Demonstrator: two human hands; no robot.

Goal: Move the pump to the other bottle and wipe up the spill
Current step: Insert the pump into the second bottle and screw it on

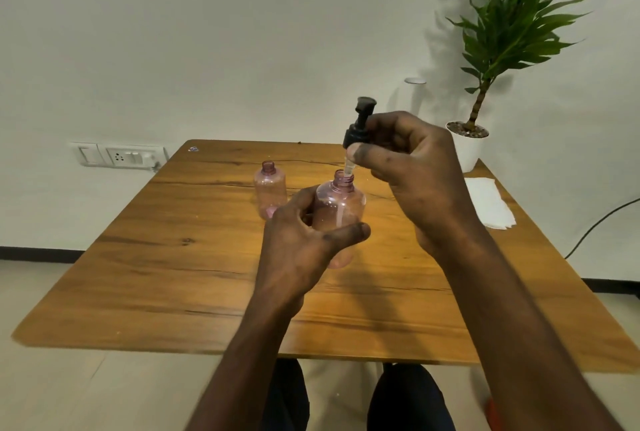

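Observation:
My left hand [304, 236] grips a clear pink bottle [341, 208] around its body and holds it above the wooden table [166, 274]. My right hand [412, 170] pinches a black pump [358, 125] by its collar just over that bottle's open neck. The pump's clear tube runs down through the neck into the bottle. A second pink bottle [269, 193] with an open neck stands upright on the table, behind and to the left. I cannot make out any spill on the wood.
A folded white paper towel [488, 202] lies near the table's right edge. A potted plant [467, 144] in a white pot stands at the far right corner. A wall socket panel [117, 155] is on the left wall. A black cable [595, 226] trails at right.

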